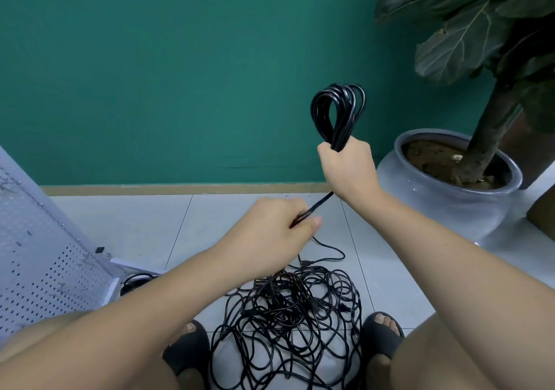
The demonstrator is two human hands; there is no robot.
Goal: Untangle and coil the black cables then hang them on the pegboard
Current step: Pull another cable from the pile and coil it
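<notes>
My right hand is raised and grips the base of a coiled black cable, whose loops stand up above the fist. From under that fist the cable's free end runs down-left to my left hand, which pinches it between thumb and fingers. A big tangle of black cables lies on the tiled floor between my feet. The white pegboard leans at the left edge.
A grey ceramic pot with a large-leafed plant stands at the right against the green wall. A small coil of black cable lies by the pegboard's foot. My sandalled feet flank the tangle.
</notes>
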